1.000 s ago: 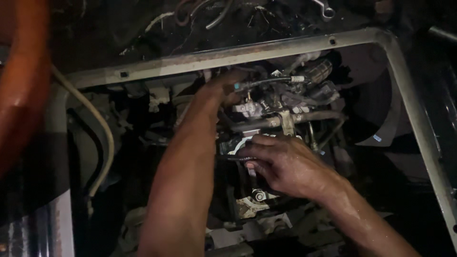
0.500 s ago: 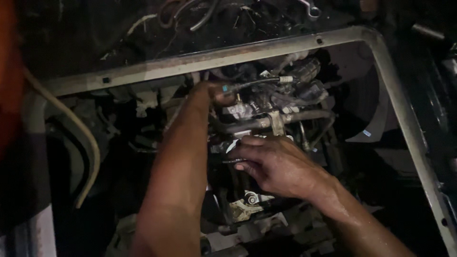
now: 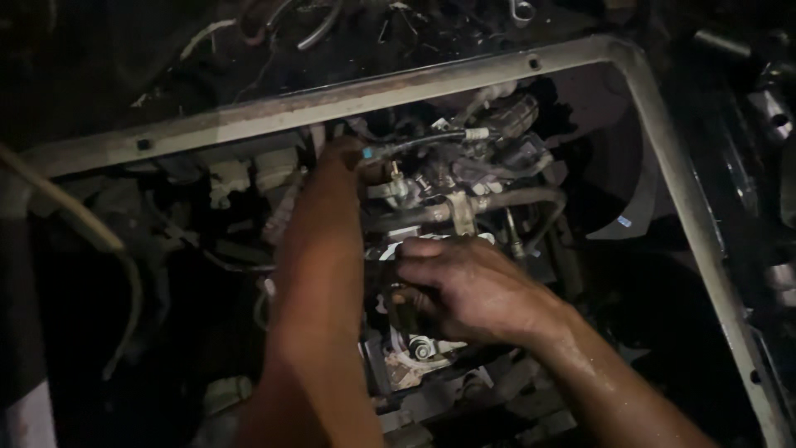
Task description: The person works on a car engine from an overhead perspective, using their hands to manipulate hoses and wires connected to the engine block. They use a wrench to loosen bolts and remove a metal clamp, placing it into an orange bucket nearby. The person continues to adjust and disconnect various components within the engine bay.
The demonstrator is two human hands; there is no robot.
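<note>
**Two hands deep in a dim engine bay**

Dark, cramped bay, lit only at the middle. A dull grey metal frame (image 3: 464, 79), scuffed, with bolt holes, borders the opening; loose wires lie beyond its far edge. Inside, just under the far rail: an engine assembly (image 3: 464, 199) of greasy cast metal, rubber hoses and pale clips. Left hand (image 3: 344, 162) reaches in near the far rail, fingers hidden; grip cannot be told. Right hand (image 3: 473, 290), damp, is clenched around a small dark part at the assembly's near side.

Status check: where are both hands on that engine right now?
Left hand reaching deep, at black hose. Right hand curled over engine parts; grip unclear. Metal frame borders the opening.
</note>
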